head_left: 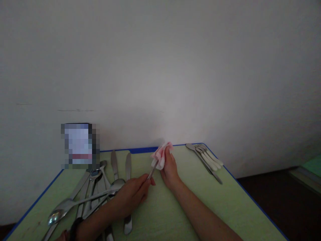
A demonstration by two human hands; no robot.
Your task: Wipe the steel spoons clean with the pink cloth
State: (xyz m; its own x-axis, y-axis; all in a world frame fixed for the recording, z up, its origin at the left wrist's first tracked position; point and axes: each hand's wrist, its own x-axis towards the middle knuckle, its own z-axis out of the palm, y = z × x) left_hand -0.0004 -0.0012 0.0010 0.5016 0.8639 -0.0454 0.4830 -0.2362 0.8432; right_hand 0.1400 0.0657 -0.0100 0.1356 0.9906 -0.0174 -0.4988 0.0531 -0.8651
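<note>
My left hand (137,191) is closed around one end of a slim metal piece of cutlery (151,171). Its far end disappears into a crumpled pink-and-white cloth (158,160), so I cannot tell whether it is a knife, fork or spoon. My right hand (171,170) grips that cloth, fingers folded around it over the hidden end. Both hands are above the middle of the pale green table (173,214). Under and beside my left forearm lies a pile of cutlery, including a large spoon (60,211) and a table knife (128,165).
At the right, several white-handled forks (209,159) lie beside a dark metal knife (207,165). A blurred-out upright device (78,142) stands at the back left. The table's blue edge (144,150) meets a plain wall (160,73).
</note>
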